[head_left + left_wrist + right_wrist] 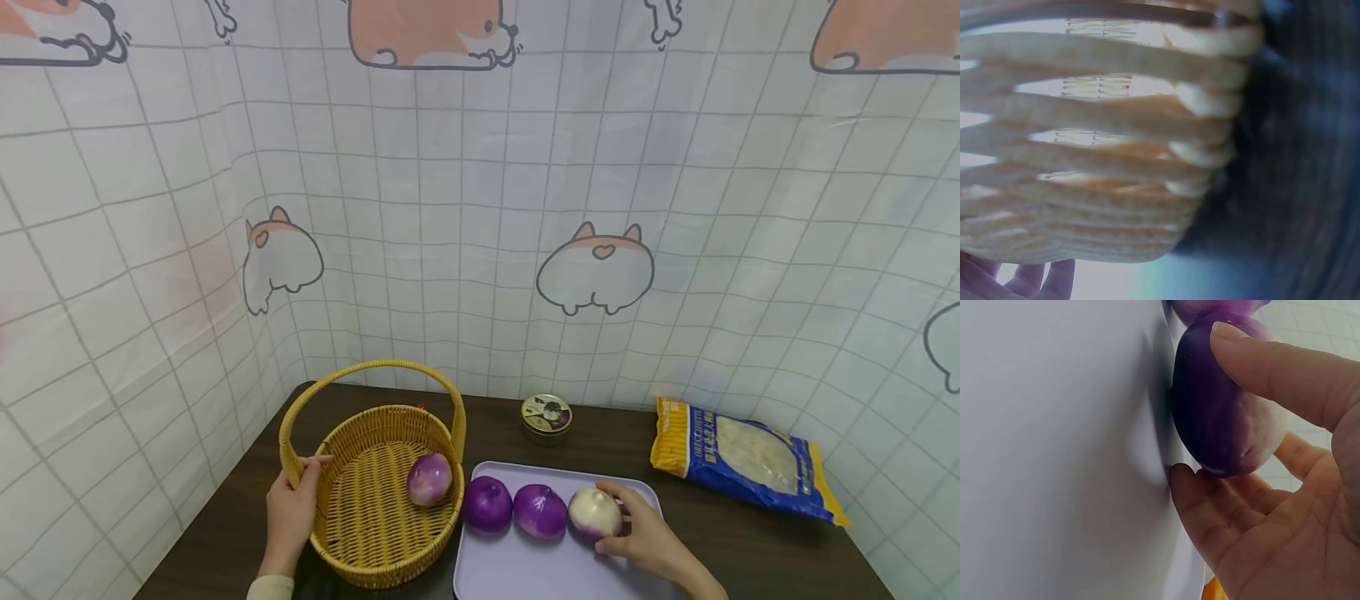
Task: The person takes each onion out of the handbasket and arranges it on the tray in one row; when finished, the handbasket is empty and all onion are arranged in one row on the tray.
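A yellow woven basket (386,575) with a tall arched handle stands on the left, holding one purple-white onion (430,480). My left hand (292,508) grips its left rim beside the handle's base; in the left wrist view the basket's weave (1097,156) hides most of that hand. On a lilac tray (517,571), two purple onions (487,505) sit in a row with a white onion with a purple base (595,512). My right hand (641,533) holds this white onion from its right side, thumb on the near side and fingers around the far side (1229,400).
Behind the tray stands a small round tin (546,419). A blue and yellow bag of pasta (742,458) lies at the right on the dark table (607,425). A white grid-patterned curtain (480,208) hangs close behind the table.
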A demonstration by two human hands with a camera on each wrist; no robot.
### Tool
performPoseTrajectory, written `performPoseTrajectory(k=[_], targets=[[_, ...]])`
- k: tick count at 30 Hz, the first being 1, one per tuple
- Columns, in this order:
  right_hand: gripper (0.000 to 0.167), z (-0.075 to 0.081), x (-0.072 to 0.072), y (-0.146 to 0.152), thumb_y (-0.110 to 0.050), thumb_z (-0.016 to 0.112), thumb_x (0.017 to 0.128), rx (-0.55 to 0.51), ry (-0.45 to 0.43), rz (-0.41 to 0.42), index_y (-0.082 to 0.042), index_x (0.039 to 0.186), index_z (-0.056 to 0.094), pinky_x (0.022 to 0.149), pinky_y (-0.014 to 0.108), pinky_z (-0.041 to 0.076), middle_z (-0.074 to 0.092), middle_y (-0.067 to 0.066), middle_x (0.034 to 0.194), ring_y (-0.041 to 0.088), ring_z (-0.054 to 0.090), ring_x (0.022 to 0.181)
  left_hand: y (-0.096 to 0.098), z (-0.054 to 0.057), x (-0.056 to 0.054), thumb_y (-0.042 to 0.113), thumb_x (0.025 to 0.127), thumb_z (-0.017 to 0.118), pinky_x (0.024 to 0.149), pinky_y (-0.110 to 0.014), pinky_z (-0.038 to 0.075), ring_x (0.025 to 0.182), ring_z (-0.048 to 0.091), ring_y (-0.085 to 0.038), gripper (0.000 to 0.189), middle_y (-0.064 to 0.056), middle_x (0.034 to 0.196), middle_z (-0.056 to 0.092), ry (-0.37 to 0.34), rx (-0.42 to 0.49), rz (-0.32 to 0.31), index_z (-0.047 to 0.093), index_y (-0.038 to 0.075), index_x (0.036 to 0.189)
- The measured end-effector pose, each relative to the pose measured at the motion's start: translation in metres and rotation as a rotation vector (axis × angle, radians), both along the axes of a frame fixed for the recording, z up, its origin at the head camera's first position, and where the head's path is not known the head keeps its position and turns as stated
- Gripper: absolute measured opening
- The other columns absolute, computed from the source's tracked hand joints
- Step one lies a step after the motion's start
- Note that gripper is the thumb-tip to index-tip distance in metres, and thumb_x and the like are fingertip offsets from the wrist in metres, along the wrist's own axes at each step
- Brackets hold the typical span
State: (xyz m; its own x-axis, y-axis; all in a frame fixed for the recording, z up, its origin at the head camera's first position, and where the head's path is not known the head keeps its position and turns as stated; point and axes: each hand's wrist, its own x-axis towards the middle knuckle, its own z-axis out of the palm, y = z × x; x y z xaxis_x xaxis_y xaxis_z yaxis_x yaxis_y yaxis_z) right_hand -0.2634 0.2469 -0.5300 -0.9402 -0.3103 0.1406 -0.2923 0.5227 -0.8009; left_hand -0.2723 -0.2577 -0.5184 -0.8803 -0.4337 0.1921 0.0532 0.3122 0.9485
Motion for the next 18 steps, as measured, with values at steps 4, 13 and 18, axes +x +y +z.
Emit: performPoseTrajectory(k=[4,13,18], targets=[[0.088,0.0002,0.0006,-0.0006,-0.012,0.090,0.066,0.044,0.005,-0.026,0.001,0.140,0.044,0.085,0.031,0.049,0.050,0.026,0.133,0.038,0.057,0.110,-0.0002,0.0002,0.0006,0.045,0.102,0.048,0.099,-0.054,0.038,0.124,0.050,-0.033,0.044,-0.016,0.127,0.061,-0.002,-0.002,0.003,0.065,0.008,0.116],[0.090,0.0031,-0.0013,-0.0009,-0.016,0.090,0.067,0.039,-0.006,-0.019,0.001,0.141,0.043,0.086,0.034,0.048,0.050,0.026,0.134,0.040,0.056,0.113,-0.0021,-0.0011,-0.0006,0.046,0.102,0.047,0.099,-0.053,0.039,0.123,0.050,-0.033,0.043,-0.016,0.127,0.061,-0.003,-0.012,0.004,0.066,0.009,0.115],[0.090,0.0061,-0.0016,0.0013,-0.019,0.089,0.069,0.039,0.005,0.014,0.003,0.142,0.042,0.085,0.032,0.049,0.050,0.026,0.133,0.041,0.056,0.113,-0.0018,-0.0015,-0.0012,0.045,0.102,0.048,0.099,-0.053,0.038,0.123,0.050,-0.033,0.043,-0.016,0.127,0.061,0.001,-0.009,0.008,0.066,0.009,0.115]])
